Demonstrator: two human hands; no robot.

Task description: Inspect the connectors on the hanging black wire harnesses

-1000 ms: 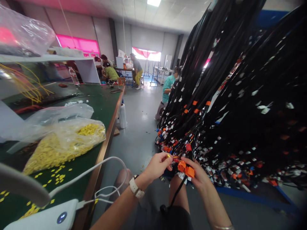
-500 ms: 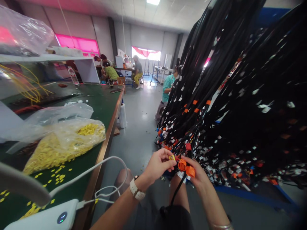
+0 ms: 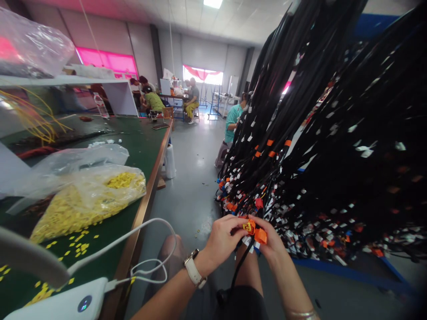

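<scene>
An orange connector housing (image 3: 252, 226) on a black cable (image 3: 245, 262) is gripped by my right hand (image 3: 271, 238), whose fingers close round its far side. A second orange piece (image 3: 260, 236) sits beside it, near my right palm. My left hand (image 3: 224, 236) pinches a small yellow plastic clip (image 3: 247, 227) against the face of the orange connector. Whether the clip is seated in it, I cannot tell. White tags (image 3: 247, 241) hang just below the connector, and a red connector (image 3: 259, 203) shows beyond my fingers.
Black wire harnesses (image 3: 267, 115) hang thickly on the right over a blue-edged rack (image 3: 350, 272). On the green bench (image 3: 133, 146) at left lie a plastic bag (image 3: 90, 200) of yellow clips, scattered clips and a white power bank (image 3: 63, 302) with its cable. A co-worker (image 3: 233, 120) sits beyond.
My left hand has moved right, bringing the yellow clip from beside the orange connector onto its face. My right hand and the connector have shifted slightly left.
</scene>
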